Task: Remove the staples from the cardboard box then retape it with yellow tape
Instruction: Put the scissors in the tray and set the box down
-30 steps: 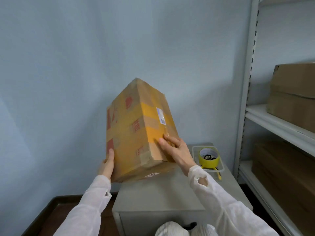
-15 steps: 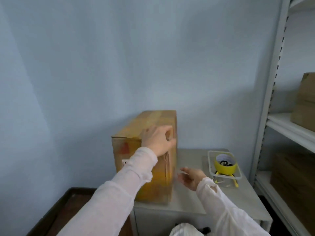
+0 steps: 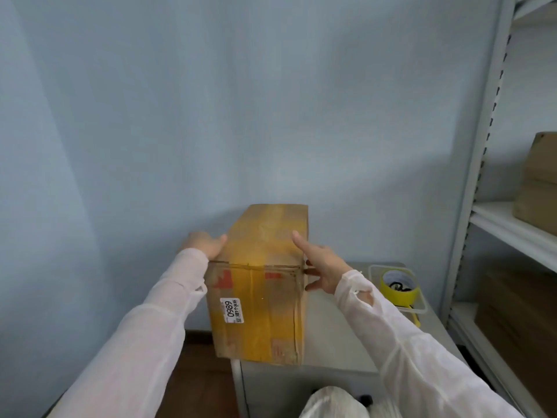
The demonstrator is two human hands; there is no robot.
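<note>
While the tall brown cardboard box (image 3: 259, 285) wrapped in yellow tape is standing upright on the left part of the small grey metal table (image 3: 337, 336), the person is bracing it from both sides. Its near bottom corner is overhanging the table's front left edge a little. A white sticker (image 3: 233, 310) printed with 0989 is showing on the face turned toward the camera, with red print above it.

The left hand (image 3: 203, 244) is pressing flat against the upper left side of the box, near the top edge; its fingers are lying together and extended, not curled round anything. The right hand (image 3: 321, 265) is resting at the box's upper right corner, fingers (image 3: 301, 241) spread apart, the index lying along the top face and the lower ones touching the right side. Both arms are in thin white sleeves.

To the right of the box, well apart from it, a roll of yellow tape (image 3: 399, 288) is sitting upright in a shallow clear plastic tray (image 3: 422, 306) on the same table. Something small and black is lying inside the roll's core; I cannot tell what it is. Farther right, a pale metal shelving rack (image 3: 512, 230) is carrying more brown cartons (image 3: 539, 185).
</note>
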